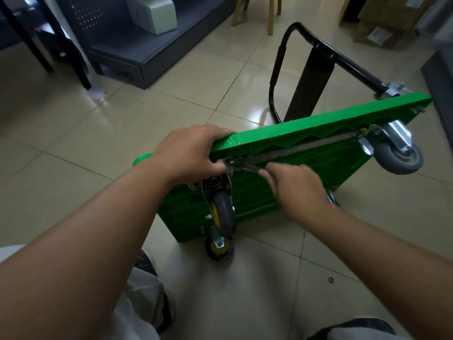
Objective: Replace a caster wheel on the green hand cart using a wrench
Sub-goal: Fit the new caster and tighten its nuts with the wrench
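Observation:
The green hand cart [306, 133] stands tipped on its side on the tiled floor, underside facing me, black handle [318, 45] pointing away. My left hand [188, 150] grips the cart's upper near corner. My right hand [296, 185] holds the handle of a metal wrench [245, 166], whose head sits at the mounting plate of the near caster wheel [223, 212], a black wheel with a yellow hub. A second yellow-hubbed caster [219, 247] lies on the floor just below it. A grey caster [397, 155] is mounted at the cart's far end.
A small nut or washer [330, 280] lies on the floor at the right. A dark shelf unit [147, 45] with a white package stands back left, wooden chair legs [269, 13] behind, cardboard boxes [382, 33] back right. My knees fill the bottom of view.

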Tool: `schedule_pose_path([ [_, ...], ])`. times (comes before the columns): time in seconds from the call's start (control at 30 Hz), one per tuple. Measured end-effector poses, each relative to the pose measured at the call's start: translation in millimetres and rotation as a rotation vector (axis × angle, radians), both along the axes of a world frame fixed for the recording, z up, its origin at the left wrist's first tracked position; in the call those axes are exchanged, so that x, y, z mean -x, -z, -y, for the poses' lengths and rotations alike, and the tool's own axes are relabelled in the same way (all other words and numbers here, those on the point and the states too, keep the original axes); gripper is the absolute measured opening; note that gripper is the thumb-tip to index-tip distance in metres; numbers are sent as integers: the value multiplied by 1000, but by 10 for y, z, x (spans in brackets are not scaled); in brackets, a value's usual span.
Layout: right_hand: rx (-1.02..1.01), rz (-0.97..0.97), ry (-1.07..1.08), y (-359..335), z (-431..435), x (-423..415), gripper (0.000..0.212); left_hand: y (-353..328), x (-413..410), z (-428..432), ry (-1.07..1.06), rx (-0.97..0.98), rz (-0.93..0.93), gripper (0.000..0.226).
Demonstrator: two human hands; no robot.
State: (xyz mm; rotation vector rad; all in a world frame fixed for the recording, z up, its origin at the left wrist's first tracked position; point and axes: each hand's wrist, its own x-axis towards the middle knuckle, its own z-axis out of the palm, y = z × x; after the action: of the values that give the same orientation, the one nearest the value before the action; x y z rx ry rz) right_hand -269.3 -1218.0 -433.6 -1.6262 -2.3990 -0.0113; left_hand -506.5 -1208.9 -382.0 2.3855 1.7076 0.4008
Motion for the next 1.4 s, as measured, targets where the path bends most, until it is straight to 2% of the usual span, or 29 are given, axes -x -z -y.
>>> schedule_pose_path([
  [0.07, 298, -246, 69, 214, 73, 149, 36, 2, 1, -9, -1, -5, -2, 67],
  [0.13, 530, -574, 68, 406, 128, 321, 39, 9, 7, -18, -8, -16, -6, 68],
  [0.23, 616, -860, 61, 643, 202, 451, 38, 16, 16, -19, -12, -17, -7, 68],
  [0.3, 606, -909, 64, 737, 250, 400, 34, 18, 18, -11, -9, -11, -3, 69],
  [0.33, 574, -881, 55, 752, 261, 323, 33, 17, 17, -8, -7, -10, -4, 69],
  [0.4, 448, -706, 22, 681, 229, 99, 29, 13, 18, -2, -4, -10, -1, 68],
  [0.57, -92, 27, -224, -109, -69, -254, 33, -7, 11, 12, -11, 3, -1, 68],
  [0.67, -291, 414, -337, -645, -260, -84, 41, -6, -2, 6, -17, 1, -8, 69],
  [0.83, -419, 691, -373, -957, -308, 196, 44, 7, 10, 5, -19, 5, -1, 68],
  [0.97, -434, 698, -370, -1049, -303, 217, 45, 5, 11, 7, -10, 8, 4, 67],
  [1.07, -422, 687, -362, -946, -316, 263, 38, 3, 1, 10, -15, 9, -3, 67],
  [1.17, -407, 637, -312, -827, -340, 209, 41, -2, 1, 10, -21, 9, -14, 67],
  [1.3, -315, 366, -171, -413, -219, 15, 44, -7, 1, 6, -17, -1, -10, 67],
  [1.4, -74, 7, 8, 25, -19, 44, 45, 5, 5, 5, -19, -7, -5, 67],
])
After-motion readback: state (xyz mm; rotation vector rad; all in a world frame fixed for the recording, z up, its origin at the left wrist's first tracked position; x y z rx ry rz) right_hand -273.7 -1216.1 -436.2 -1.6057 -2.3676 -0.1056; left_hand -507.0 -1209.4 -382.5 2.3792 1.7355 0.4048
